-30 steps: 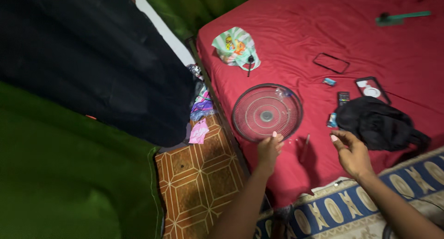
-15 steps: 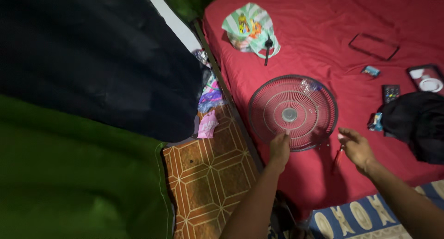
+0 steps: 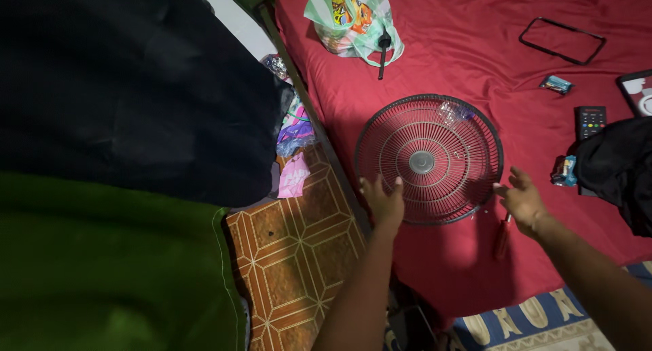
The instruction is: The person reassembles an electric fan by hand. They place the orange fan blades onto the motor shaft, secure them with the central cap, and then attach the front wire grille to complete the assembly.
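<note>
On the red bedsheet point(image 3: 475, 45), I see both hands spread wide, left hand point(image 3: 385, 200) and right hand point(image 3: 521, 198) touching the round wire fan grille's point(image 3: 429, 159) rim.

a single head-worn camera is looking steeply down from above the person, who is standing or leaning at the near edge of a red bed point(image 3: 475, 269). the view is facing forward across the bed, with the person's two forearms entering from the bottom edge and reaching up into the frame: the left hand point(image 3: 384, 201) just left of centre, the right hand point(image 3: 521, 200) to the right. the round fan grille point(image 3: 429, 159) is sitting near the middle, at arm's reach. the left half is taking in dark and green cloth point(image 3: 102, 256) close to the lens and a strip of tiled floor point(image 3: 292, 256) beside the bed. no second view is sharing the scene.
</note>
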The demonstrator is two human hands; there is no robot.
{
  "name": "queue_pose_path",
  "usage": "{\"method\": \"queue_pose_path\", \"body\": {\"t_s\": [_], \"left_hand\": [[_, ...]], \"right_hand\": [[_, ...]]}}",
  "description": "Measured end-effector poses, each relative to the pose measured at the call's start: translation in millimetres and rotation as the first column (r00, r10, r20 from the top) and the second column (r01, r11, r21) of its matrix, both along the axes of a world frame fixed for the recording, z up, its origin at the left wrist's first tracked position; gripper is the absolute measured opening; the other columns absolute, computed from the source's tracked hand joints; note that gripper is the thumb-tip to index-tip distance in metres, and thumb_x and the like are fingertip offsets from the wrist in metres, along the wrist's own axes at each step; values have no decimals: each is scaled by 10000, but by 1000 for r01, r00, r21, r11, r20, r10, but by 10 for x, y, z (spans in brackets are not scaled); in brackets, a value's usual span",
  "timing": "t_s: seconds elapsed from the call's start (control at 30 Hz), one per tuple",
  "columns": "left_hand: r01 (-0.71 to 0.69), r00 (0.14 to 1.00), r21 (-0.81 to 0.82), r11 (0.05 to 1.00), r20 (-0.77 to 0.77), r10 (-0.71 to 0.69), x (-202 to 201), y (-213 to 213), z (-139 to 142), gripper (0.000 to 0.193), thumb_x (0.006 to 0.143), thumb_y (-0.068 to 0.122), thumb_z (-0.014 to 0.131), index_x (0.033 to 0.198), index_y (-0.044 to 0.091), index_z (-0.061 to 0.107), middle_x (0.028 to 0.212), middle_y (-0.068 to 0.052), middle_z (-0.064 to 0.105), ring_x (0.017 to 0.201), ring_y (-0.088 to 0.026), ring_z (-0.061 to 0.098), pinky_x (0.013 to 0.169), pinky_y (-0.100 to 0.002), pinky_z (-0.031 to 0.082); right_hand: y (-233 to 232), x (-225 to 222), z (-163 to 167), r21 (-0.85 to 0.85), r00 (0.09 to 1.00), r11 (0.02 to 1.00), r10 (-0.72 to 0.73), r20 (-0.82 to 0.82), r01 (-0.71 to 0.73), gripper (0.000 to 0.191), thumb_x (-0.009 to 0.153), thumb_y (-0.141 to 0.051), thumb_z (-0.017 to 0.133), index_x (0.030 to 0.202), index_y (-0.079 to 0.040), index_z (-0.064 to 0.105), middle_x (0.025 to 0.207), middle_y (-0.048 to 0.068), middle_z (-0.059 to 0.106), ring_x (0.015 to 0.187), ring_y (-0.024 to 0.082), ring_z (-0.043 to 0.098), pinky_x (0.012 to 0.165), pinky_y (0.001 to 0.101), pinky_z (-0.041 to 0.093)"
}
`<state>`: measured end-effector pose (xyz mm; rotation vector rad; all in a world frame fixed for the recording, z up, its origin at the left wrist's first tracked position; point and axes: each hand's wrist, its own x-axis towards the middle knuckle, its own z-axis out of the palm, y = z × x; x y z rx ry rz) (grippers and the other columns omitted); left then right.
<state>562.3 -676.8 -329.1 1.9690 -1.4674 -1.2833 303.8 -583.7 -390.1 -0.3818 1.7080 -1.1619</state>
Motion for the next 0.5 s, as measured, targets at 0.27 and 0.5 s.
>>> {"method": "queue_pose_path", "body": {"t_s": [0.27, 0.5], "left_hand": [[-137, 970, 310, 941, -151, 191, 161, -198, -29, 848, 1004, 523, 474, 1641, 139, 66, 1714, -135, -70, 1579, -355, 70, 1259, -539, 233], [-289, 906, 240, 927, -244, 346, 303, -325, -135, 768, 1009, 406, 552, 1584, 13, 227, 1619, -207, 345, 1462, -376, 406, 1201, -476, 358]], "right_hand": [[-76, -132, -111, 16, 971, 1000, -30, 236, 27, 725, 971, 2, 476, 1630, -68, 180, 1526, 145, 532, 1333, 307, 540, 1151, 524, 387], [-129, -207, -109, -103, 947, 994, -9, 321, 45, 606, 1010, -46, 453, 1610, -62, 367, 1391, 166, 590, 1148, 331, 622, 1028, 519, 510]]}}
